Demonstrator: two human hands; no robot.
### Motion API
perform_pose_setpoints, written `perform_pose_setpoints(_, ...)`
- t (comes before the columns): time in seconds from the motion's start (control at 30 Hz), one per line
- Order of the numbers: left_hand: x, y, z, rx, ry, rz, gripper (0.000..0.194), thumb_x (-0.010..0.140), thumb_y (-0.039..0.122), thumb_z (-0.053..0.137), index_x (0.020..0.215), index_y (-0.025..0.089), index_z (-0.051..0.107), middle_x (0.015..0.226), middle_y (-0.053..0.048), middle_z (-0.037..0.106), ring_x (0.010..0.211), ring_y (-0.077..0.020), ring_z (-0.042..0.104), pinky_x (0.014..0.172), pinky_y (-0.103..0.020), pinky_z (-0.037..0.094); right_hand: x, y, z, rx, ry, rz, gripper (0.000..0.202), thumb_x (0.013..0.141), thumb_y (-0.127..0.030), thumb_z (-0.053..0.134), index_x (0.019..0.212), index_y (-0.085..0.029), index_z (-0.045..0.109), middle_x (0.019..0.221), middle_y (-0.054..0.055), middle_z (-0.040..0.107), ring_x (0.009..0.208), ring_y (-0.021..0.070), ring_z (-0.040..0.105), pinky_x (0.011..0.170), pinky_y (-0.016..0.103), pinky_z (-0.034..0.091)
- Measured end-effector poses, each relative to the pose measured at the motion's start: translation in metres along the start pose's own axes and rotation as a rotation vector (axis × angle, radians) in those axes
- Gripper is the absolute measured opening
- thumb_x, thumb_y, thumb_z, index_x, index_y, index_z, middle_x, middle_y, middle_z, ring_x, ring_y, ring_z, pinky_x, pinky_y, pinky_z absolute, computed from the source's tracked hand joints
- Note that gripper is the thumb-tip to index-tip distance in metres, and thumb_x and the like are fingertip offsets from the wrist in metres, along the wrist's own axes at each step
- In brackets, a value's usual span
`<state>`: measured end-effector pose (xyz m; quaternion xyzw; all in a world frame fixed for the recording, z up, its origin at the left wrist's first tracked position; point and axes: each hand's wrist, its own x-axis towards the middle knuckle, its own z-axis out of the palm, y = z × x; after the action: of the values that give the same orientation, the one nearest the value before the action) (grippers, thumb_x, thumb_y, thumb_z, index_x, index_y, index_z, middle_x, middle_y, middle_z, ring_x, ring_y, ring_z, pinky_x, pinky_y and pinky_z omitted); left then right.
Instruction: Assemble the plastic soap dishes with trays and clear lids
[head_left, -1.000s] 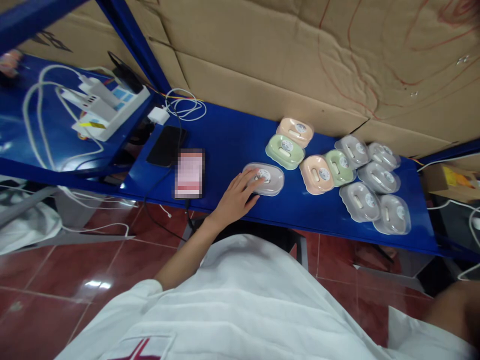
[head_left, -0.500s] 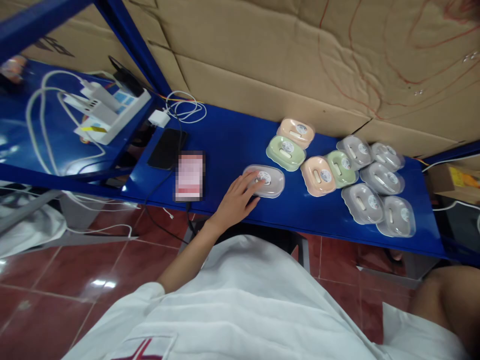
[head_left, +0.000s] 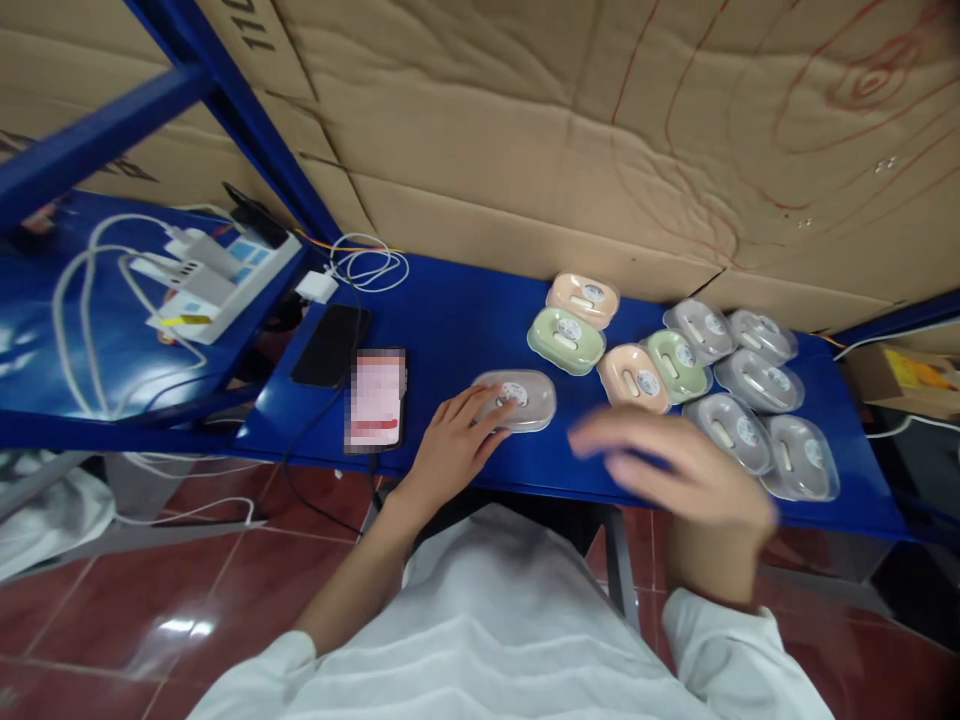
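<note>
A grey oval plastic case with a clear cover and a round label lies near the front of the blue table. My left hand rests on its left part with fingers stretched out, partly hiding the label. To the right, my right hand hovers over the front of the table, smeared by motion. Its thumb and fingers are apart, and I see nothing in them. Beyond it stand similar cases: a peach one, a green one and several grey ones.
Another green case and peach case lie near the cardboard wall. Left of my hand are a lit phone, a dark phone and a white charger. A power strip with cables stands farther left.
My right hand has come up from the lower right to above the table. My left hand stays on the grey case. The whole view has shifted slightly, with the table lower in it.
</note>
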<state>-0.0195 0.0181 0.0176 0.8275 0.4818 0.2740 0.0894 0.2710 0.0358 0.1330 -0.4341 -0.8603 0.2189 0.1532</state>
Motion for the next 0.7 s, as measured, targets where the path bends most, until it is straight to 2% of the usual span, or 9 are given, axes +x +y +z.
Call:
perform_pose_setpoints(0.07, 0.004, -0.006, -0.005, -0.002, 0.005, -0.007, 0.042, 0.107, 0.036, 0.057, 0.149, 0.032, 0.062, 0.149, -0.010, 0.065, 0.142, -0.0309, 0.058, 0.115, -0.052, 0.052, 0.028, 0.011, 0.025, -0.031, 0.023, 0.004, 0.045, 0.111, -0.049, 0.048, 0.152, -0.031, 0.058, 0.157, 0.009, 0.059, 0.146, 0.0282, 0.055, 0.123, 0.051, 0.046)
perform_pose_setpoints(0.17, 0.015, -0.013, -0.007, -0.006, 0.023, -0.031, 0.040, 0.108, 0.037, 0.057, 0.147, 0.031, 0.064, 0.147, -0.010, 0.066, 0.140, -0.0309, 0.058, 0.114, -0.051, 0.052, 0.061, 0.026, 0.062, -0.057, -0.038, 0.004, 0.060, 0.110, -0.052, 0.049, 0.164, -0.027, 0.044, 0.172, 0.011, 0.041, 0.160, 0.0298, 0.039, 0.130, 0.053, 0.035)
perform_pose_setpoints(0.27, 0.026, -0.016, -0.005, -0.005, 0.029, -0.037, 0.040, 0.108, 0.037, 0.055, 0.147, 0.030, 0.063, 0.146, -0.011, 0.066, 0.139, -0.0310, 0.057, 0.114, -0.051, 0.052, 0.073, 0.034, 0.076, -0.066, -0.061, 0.025, 0.065, 0.110, -0.054, 0.050, 0.167, -0.026, 0.039, 0.176, 0.012, 0.034, 0.162, 0.0302, 0.035, 0.130, 0.053, 0.034)
perform_pose_setpoints(0.4, 0.035, -0.019, -0.009, 0.082, -0.008, 0.000, 0.041, 0.108, 0.038, 0.055, 0.147, 0.028, 0.062, 0.146, -0.013, 0.065, 0.135, -0.0342, 0.059, 0.108, -0.052, 0.054, 0.079, 0.035, 0.057, -0.076, -0.097, -0.052, 0.064, 0.109, -0.054, 0.052, 0.164, -0.022, 0.045, 0.173, 0.014, 0.039, 0.161, 0.0286, 0.038, 0.131, 0.050, 0.034)
perform_pose_setpoints(0.47, 0.042, -0.027, -0.016, 0.142, -0.066, 0.046, 0.040, 0.107, 0.036, 0.055, 0.145, 0.028, 0.063, 0.145, -0.014, 0.065, 0.133, -0.0357, 0.060, 0.104, -0.052, 0.055, 0.088, 0.039, 0.041, -0.076, -0.082, -0.092, 0.055, 0.112, -0.050, 0.045, 0.161, -0.024, 0.049, 0.168, 0.010, 0.047, 0.158, 0.0247, 0.041, 0.131, 0.047, 0.035)
perform_pose_setpoints(0.53, 0.054, -0.039, -0.027, 0.185, -0.150, 0.096, 0.038, 0.106, 0.034, 0.056, 0.143, 0.028, 0.064, 0.142, -0.014, 0.066, 0.131, -0.0362, 0.061, 0.100, -0.051, 0.056, 0.102, 0.048, 0.023, -0.128, -0.023, -0.069, 0.049, 0.115, -0.043, 0.036, 0.158, -0.026, 0.052, 0.164, 0.007, 0.053, 0.155, 0.0230, 0.045, 0.130, 0.047, 0.035)
perform_pose_setpoints(0.63, 0.081, -0.062, -0.044, 0.244, -0.265, 0.143, 0.037, 0.103, 0.036, 0.062, 0.139, 0.028, 0.066, 0.136, -0.014, 0.067, 0.124, -0.0355, 0.065, 0.098, -0.049, 0.057, 0.130, 0.071, 0.004, -0.339, 0.070, 0.145, 0.050, 0.112, -0.029, 0.035, 0.158, -0.020, 0.051, 0.167, 0.013, 0.048, 0.156, 0.0307, 0.041, 0.128, 0.054, 0.032)
perform_pose_setpoints(0.7, 0.099, -0.078, -0.052, 0.280, -0.288, 0.140, 0.037, 0.101, 0.035, 0.064, 0.137, 0.027, 0.067, 0.133, -0.014, 0.067, 0.121, -0.0354, 0.066, 0.099, -0.048, 0.056, 0.145, 0.087, -0.002, -0.466, 0.060, 0.339, 0.054, 0.109, -0.027, 0.042, 0.161, -0.014, 0.047, 0.170, 0.019, 0.042, 0.157, 0.0380, 0.037, 0.125, 0.059, 0.030)
